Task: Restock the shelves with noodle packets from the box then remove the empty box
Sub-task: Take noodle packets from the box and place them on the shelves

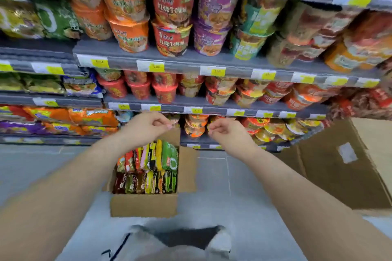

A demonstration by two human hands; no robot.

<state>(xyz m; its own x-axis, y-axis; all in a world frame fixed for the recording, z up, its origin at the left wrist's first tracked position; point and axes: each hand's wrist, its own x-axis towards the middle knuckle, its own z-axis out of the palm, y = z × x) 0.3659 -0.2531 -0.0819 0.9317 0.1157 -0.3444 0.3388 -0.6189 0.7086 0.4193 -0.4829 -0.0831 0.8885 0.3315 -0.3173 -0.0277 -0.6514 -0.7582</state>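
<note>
An open cardboard box (144,204) stands on the floor below me, packed with upright noodle packets (148,167) in red, yellow, green and brown. Above it both arms reach forward. My left hand (146,126) hovers over the box's far flap with its fingers loosely curled and nothing visibly in them. My right hand (224,132) hangs level with it, a little to the right, fingers also loosely curled and holding nothing. Both hands are in front of the lowest shelf (203,144) of cup noodles. The frame is blurred.
Grey shelves (191,63) full of cup noodles rise ahead; flat noodle packets (70,118) fill the shelves at left. A larger brown cardboard box (339,167) stands on the floor at right. Grey floor (222,186) lies around the open box.
</note>
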